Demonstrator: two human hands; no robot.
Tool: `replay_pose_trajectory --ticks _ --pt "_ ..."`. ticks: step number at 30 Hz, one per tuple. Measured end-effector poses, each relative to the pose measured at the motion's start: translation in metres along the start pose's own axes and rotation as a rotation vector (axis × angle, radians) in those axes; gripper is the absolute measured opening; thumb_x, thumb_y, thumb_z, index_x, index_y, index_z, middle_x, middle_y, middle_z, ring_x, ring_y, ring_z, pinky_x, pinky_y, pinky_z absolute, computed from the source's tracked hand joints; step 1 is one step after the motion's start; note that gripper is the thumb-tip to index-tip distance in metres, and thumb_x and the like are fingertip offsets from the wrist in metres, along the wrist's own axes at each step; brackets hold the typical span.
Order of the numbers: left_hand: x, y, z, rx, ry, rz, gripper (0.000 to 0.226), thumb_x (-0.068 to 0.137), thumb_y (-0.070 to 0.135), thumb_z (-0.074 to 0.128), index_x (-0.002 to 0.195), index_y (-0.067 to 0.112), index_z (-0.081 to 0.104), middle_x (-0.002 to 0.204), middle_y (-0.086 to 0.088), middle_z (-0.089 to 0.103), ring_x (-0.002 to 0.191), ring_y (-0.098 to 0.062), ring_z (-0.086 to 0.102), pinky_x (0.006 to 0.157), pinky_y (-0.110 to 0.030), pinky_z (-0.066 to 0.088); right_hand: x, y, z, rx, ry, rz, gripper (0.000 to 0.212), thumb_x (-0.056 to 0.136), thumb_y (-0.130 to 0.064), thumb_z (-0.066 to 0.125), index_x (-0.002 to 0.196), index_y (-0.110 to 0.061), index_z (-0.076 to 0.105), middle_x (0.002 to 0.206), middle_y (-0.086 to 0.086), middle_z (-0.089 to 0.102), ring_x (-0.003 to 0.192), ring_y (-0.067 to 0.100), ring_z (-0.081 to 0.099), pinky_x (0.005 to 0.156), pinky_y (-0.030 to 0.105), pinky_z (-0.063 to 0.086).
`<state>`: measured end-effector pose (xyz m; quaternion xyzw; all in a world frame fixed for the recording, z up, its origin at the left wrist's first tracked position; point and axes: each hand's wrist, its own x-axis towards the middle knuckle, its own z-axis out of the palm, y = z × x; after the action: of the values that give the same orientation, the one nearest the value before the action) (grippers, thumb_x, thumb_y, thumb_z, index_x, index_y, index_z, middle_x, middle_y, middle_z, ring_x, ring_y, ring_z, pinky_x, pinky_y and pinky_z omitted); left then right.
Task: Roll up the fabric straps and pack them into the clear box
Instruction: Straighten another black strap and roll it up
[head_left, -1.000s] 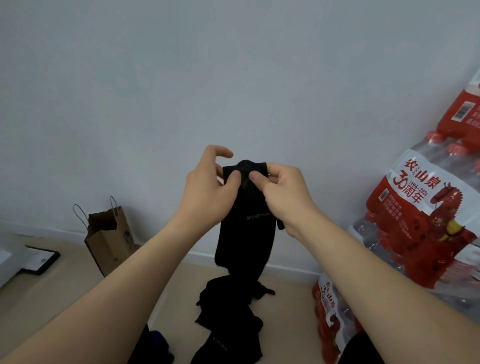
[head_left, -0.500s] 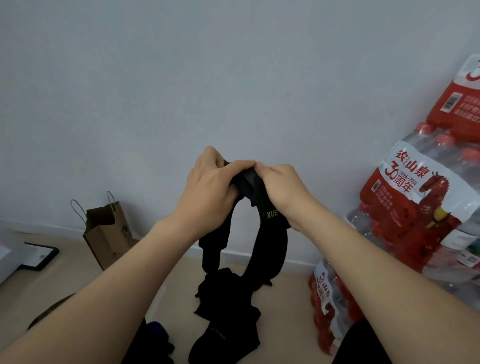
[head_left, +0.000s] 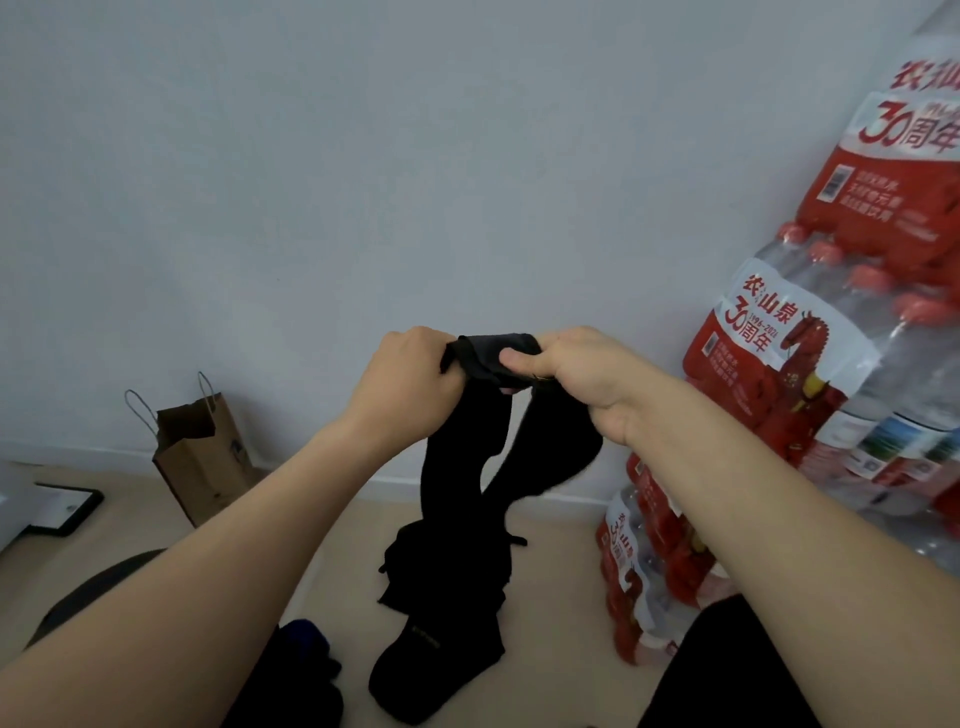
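Two hands are raised in front of the wall, well above the floor (head_left: 561, 582). The left hand (head_left: 410, 387) and right hand (head_left: 587, 376) both grip the top of one black strap (head_left: 457, 467). Their fingers (head_left: 426, 340) are curled tight round it, and the right thumb presses on the wound part.

Change over the last second:
- One second back, the strap hung as a single flat length, pinched at its top end.
- Half a second back, the top was turned over.
- Now a short bundle (head_left: 485, 351) spans hand to hand, with two lengths drooping under it.

Judgement: rolling has begun with only the first turns in, and most of the strap is unrolled. Its lower end seems to reach the pile of straps (head_left: 441, 597) on the floor near the wall edge. The clear box is not in view, so packing is not begun.

A paper bag (head_left: 202, 457) stands toward the floor's left edge and bottle packs (head_left: 644, 571) at its right edge.
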<state>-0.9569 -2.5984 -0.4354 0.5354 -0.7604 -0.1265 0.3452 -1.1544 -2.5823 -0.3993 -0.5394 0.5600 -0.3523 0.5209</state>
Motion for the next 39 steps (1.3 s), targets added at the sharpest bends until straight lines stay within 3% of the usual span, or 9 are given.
replay_pose_trajectory --ticks 4,8,10,15,18,25,29,34,39 --pt "-0.015 0.005 -0.004 -0.131 -0.081 0.209 0.033 0.099 0.011 0.068 0.128 0.026 0.071 0.106 0.014 0.077 0.09 -0.01 0.073 0.081 -0.027 0.054 -0.011 0.004 0.001 -0.16 0.104 -0.011 0.032 0.1 -0.033 0.077 0.076 -0.012 0.072 0.055 -0.004 0.069 0.04 0.004 0.059 0.04 0.01 0.038" --pt "-0.027 0.021 0.003 -0.088 -0.106 0.324 0.032 0.099 0.006 0.054 0.119 0.018 0.077 0.088 0.005 0.077 0.071 -0.017 0.059 0.069 -0.023 0.043 -0.022 0.011 0.0 -0.044 0.164 0.013 0.036 0.098 -0.043 0.077 0.1 -0.007 0.08 0.079 0.003 0.081 0.07 0.016 0.078 0.064 0.022 0.061" --pt "-0.031 0.029 0.008 -0.138 -0.086 0.234 0.036 0.093 0.006 0.049 0.109 0.015 0.079 0.087 0.001 0.079 0.076 -0.019 0.067 0.072 -0.023 0.048 -0.029 0.015 -0.006 0.044 0.083 0.082 0.04 0.096 -0.046 0.077 0.111 -0.01 0.08 0.095 0.004 0.083 0.087 0.024 0.081 0.084 0.037 0.064" --pt "-0.037 0.025 0.031 -0.168 -0.157 -0.126 0.024 0.099 0.01 0.054 0.086 0.006 0.073 0.076 -0.013 0.072 0.071 -0.033 0.062 0.06 -0.037 0.045 -0.057 0.014 -0.032 0.15 -0.225 0.237 0.042 0.094 -0.051 0.069 0.092 -0.01 0.076 0.076 0.005 0.072 0.063 0.019 0.071 0.058 0.025 0.057" --pt "-0.042 0.015 0.048 -0.223 -0.227 -0.354 0.03 0.105 0.022 0.059 0.077 0.009 0.062 0.068 -0.004 0.059 0.061 -0.023 0.053 0.053 -0.03 0.037 -0.068 0.017 -0.05 0.286 -0.221 0.076 0.032 0.091 -0.042 0.071 0.09 -0.011 0.073 0.086 0.009 0.068 0.077 0.024 0.068 0.08 0.034 0.057" --pt "-0.063 0.008 0.069 -0.355 -0.513 -0.601 0.029 0.111 0.039 0.055 0.106 0.013 0.066 0.105 -0.011 0.075 0.092 -0.028 0.073 0.073 -0.038 0.061 -0.086 0.026 -0.074 0.398 -0.079 -0.252 0.036 0.092 -0.024 0.072 0.123 -0.007 0.076 0.119 0.015 0.077 0.118 0.034 0.072 0.103 0.048 0.058" --pt "-0.08 0.01 0.073 -0.358 -0.878 -0.702 0.039 0.111 0.045 0.054 0.12 0.01 0.067 0.109 -0.013 0.08 0.096 -0.032 0.08 0.072 -0.045 0.068 -0.092 0.027 -0.068 0.198 -0.049 -0.254 0.048 0.096 0.0 0.072 0.142 -0.01 0.064 0.133 0.016 0.074 0.122 0.033 0.073 0.098 0.045 0.063" --pt "-0.096 0.009 0.077 -0.193 -1.3 -0.66 0.071 0.105 0.07 0.044 0.12 0.006 0.07 0.109 -0.015 0.082 0.097 -0.033 0.081 0.088 -0.051 0.066 -0.088 0.027 -0.036 0.09 0.11 -0.077 0.024 0.096 -0.009 0.079 0.119 -0.003 0.075 0.109 0.015 0.082 0.102 0.03 0.08 0.088 0.04 0.067" --pt "-0.087 0.014 0.065 -0.087 -1.25 -0.58 0.069 0.108 0.069 0.035 0.122 0.012 0.07 0.107 -0.007 0.083 0.099 -0.025 0.081 0.091 -0.043 0.065 -0.081 0.026 -0.014 0.104 0.127 0.139 0.02 0.097 -0.014 0.08 0.106 0.002 0.073 0.084 0.013 0.08 0.071 0.022 0.079 0.059 0.031 0.063"
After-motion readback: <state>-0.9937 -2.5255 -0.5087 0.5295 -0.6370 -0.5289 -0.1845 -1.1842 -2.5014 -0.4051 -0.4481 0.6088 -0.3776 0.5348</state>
